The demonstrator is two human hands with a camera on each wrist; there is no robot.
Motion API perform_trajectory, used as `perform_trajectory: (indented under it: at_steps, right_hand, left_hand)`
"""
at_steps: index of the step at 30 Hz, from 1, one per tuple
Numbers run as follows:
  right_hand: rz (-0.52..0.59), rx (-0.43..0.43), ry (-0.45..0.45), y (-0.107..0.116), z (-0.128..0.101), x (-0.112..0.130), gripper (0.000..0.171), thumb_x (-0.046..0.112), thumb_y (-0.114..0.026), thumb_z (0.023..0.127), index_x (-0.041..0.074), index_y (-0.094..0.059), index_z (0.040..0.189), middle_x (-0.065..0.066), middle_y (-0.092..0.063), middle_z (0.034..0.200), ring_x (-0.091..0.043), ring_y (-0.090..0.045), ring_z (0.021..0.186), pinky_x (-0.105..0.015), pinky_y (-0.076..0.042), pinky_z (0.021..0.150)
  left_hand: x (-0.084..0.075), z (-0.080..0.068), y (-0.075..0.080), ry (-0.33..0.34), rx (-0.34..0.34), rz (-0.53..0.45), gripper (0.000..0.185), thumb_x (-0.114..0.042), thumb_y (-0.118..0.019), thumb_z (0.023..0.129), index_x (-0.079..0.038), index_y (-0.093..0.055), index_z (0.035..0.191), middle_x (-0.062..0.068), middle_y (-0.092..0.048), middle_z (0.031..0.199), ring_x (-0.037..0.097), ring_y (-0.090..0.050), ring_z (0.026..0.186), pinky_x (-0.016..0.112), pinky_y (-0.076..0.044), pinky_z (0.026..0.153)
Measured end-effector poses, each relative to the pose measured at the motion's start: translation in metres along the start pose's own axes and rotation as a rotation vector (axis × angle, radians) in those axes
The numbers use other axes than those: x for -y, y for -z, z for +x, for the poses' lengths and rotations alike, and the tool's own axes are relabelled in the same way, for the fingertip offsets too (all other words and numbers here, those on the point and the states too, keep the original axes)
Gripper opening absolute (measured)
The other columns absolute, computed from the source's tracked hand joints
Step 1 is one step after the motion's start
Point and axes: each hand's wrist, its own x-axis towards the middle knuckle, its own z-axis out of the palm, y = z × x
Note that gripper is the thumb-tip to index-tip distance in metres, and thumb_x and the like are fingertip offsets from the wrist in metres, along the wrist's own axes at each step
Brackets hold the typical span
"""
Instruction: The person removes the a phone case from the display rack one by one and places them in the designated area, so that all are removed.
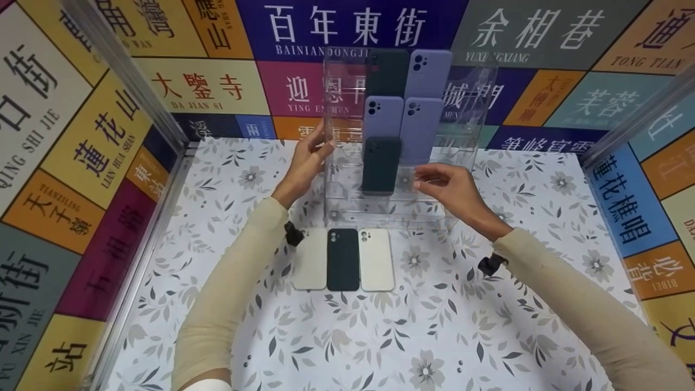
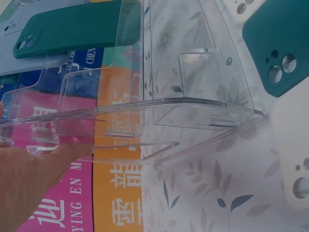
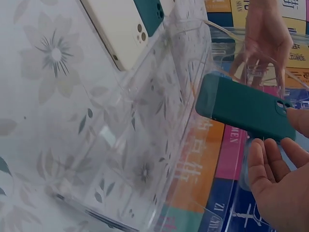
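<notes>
A clear plastic tiered display stand (image 1: 347, 212) holds several phone cases. On its lowest occupied tier leans a dark green phone case (image 1: 381, 165). Behind it stand two purple phone cases (image 1: 383, 117) side by side, with another purple case (image 1: 431, 70) and a dark green case (image 1: 387, 68) at the top. My left hand (image 1: 305, 165) grips the stand's left side panel, thumb and fingers on either side of it. Beside the front green case, my right hand (image 1: 453, 187) hovers with loosely bent fingers and nothing between them. Its fingertips (image 3: 270, 150) overlap that case's edge in the right wrist view.
In front of the stand lie a dark phone case (image 1: 343, 260) and two white cases, one left (image 1: 310, 269) and one right (image 1: 376, 260). They rest on a floral tabletop (image 1: 412, 326). Lettered panels (image 1: 206, 87) wall in the back and both sides.
</notes>
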Motion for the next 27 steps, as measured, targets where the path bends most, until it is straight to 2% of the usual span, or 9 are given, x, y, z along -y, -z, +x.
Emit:
perform_trajectory:
  at_steps: [11,19,27]
  right_hand:
    - [-0.104,-0.011,-0.019,0.008,0.023,0.014,0.045,0.027,-0.080,0.105,0.009,-0.073,0.145,-0.013,-0.075,0.135,-0.025,-0.071,0.120,-0.033,-0.056,0.104]
    - [-0.135,-0.010,-0.019,0.005,0.040,0.021,0.044,0.027,-0.081,0.104,0.011,-0.074,0.144,-0.014,-0.075,0.133,-0.026,-0.073,0.116,-0.035,-0.058,0.101]
    - [-0.176,-0.009,0.031,-0.004,0.048,0.023,0.044,0.018,-0.081,0.103,0.009,-0.073,0.145,-0.014,-0.076,0.131,-0.026,-0.075,0.111,-0.034,-0.060,0.098]
  left_hand:
    - [0.000,0.002,0.004,-0.037,-0.005,-0.021,0.067,-0.018,-0.061,0.113,-0.027,-0.035,0.174,0.017,-0.051,0.165,0.037,-0.054,0.146,0.067,-0.048,0.114]
    - [0.000,0.000,0.003,-0.058,-0.005,-0.013,0.068,-0.021,-0.062,0.113,-0.023,-0.033,0.175,0.024,-0.047,0.167,0.042,-0.053,0.146,0.068,-0.049,0.113]
    - [0.002,0.000,0.000,-0.035,-0.003,0.004,0.068,-0.024,-0.061,0.113,-0.030,-0.033,0.175,0.013,-0.050,0.167,0.032,-0.056,0.145,0.063,-0.051,0.114]
